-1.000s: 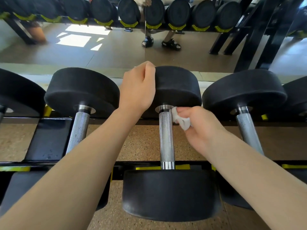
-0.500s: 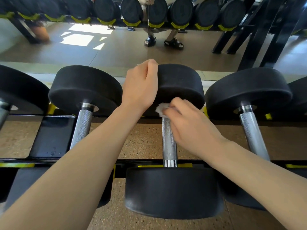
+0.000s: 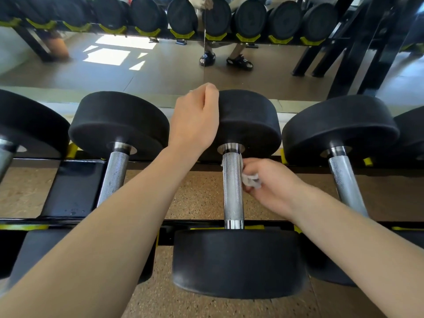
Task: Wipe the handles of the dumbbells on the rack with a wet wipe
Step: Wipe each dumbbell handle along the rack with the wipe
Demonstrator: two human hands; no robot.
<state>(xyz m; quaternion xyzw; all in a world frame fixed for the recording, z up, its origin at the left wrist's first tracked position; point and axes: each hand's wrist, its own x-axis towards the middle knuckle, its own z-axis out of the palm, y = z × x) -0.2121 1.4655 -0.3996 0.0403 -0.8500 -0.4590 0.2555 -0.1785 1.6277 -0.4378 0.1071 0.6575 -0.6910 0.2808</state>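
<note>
Head view, right hand (image 3: 273, 187) now lower, wet wipe (image 3: 249, 179) beside handle (image 3: 232, 189)

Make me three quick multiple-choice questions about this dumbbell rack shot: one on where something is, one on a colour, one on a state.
1. Where is the wet wipe?
A) right side of the middle handle
B) on the floor
C) draped on a weight head

2. What colour are the rack's cradle pads?
A) red
B) yellow
C) white

3. What is the left hand doing?
A) hanging free
B) wiping
C) gripping the far weight head

Answers: 1 A, the right hand presses it there; 2 B, yellow shows beside the heads; 3 C, fingers curl over its top.
</note>
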